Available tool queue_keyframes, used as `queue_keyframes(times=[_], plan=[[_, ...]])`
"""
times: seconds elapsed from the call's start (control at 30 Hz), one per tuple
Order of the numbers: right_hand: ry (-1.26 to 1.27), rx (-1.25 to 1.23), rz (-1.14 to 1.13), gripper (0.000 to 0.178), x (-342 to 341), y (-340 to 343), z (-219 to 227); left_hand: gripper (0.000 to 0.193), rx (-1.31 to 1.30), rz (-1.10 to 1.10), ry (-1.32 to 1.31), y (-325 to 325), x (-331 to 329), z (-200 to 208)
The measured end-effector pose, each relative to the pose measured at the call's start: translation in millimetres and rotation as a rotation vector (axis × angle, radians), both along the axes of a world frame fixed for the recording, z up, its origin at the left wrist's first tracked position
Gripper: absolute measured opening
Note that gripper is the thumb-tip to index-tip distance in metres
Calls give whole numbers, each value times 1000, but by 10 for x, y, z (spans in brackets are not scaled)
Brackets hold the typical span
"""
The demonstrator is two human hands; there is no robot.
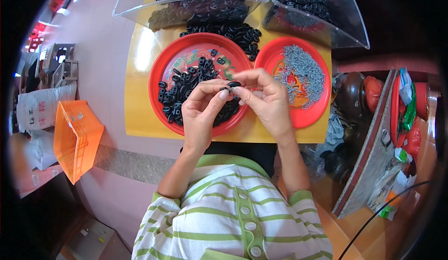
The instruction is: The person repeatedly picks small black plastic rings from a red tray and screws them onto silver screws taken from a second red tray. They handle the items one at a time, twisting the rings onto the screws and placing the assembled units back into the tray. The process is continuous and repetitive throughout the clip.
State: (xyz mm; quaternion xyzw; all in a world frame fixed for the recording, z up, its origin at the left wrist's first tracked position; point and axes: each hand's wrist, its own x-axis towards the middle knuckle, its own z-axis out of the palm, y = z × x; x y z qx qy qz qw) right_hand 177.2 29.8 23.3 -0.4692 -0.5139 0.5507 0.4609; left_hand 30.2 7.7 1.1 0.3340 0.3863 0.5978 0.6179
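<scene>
Two red plates at twelve o'clock, two clear bins beyond, one orange crate at nine.

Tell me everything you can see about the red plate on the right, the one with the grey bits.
The right red plate is round, shallow and looks like glossy plastic, with a faint printed pattern at its centre. It lies flat on the yellow table, beside the larger red plate of black pieces. A heap of small grey metal-looking parts covers most of it. The right hand hides its left edge.
</scene>
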Motion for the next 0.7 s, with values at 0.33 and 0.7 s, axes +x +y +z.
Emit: queue_keyframes(times=[0.33,0.7], plan=[[231,-149,-41,14,174,-118,-53,10,-168,-74,-196,-9,41,90],[315,-211,-49,17,97,-81,-86,8,-161,-79,-38,2,22,12]])
